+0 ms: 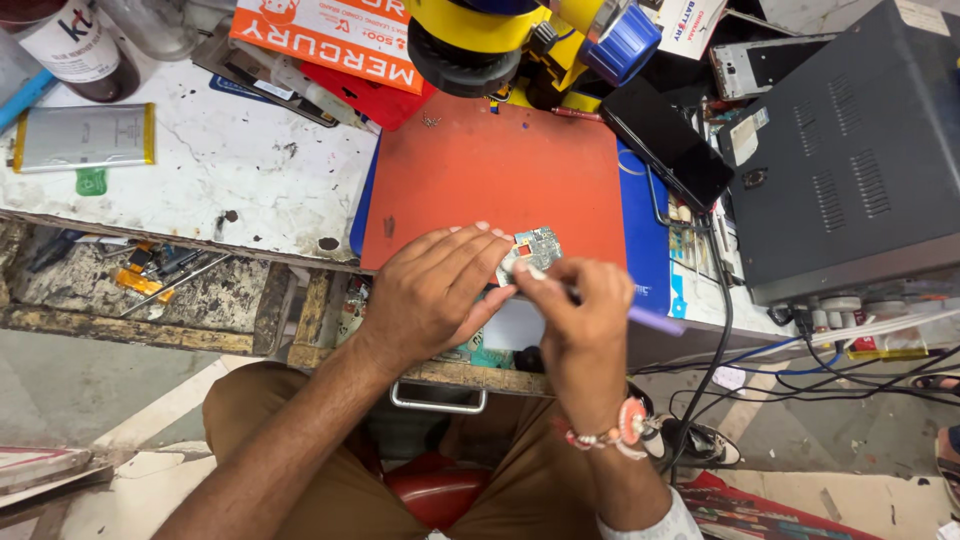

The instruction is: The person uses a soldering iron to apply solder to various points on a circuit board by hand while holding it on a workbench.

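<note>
Landmark: the orange work mat [495, 170], lying on the bench in front of the person.

Surface: a worn white bench top [240, 170], chipped and stained, runs out from the left edge of the mat; a blue mat [648, 250] shows from under the orange mat's right edge.

Room: below the mat's near edge are the person's tan-trousered knees and a red stool seat [435, 490]; the floor is grey concrete, with cables trailing across it to the right.

Beyond the mat: a yellow microscope head [500, 35] hangs over its far edge, and an orange printed box [335, 35] lies at its far left corner.

Right of the mat: a dark phone [665, 145] lies face up – just past it stands a grey metal equipment case [850, 150].

Left of the mat: a flat silver battery pack [85, 135] with yellow edges rests on the white top, well apart from the mat; a dark bottle [75, 45] stands beyond it.

Containers: an open tray [120, 285] under the bench, left of the mat, holds loose tools and scraps (too jumbled to name singly).

Circuit board: a small board [532, 250] sits at the mat's near edge, between both hands.

Left hand [430, 290]: fingers stretched flat, tips pressing the board down.

Right hand [580, 310]: fingers pinched closed around a thin lilac-handled tool [640, 318], its tip on the board – a beaded band circles the wrist.
</note>
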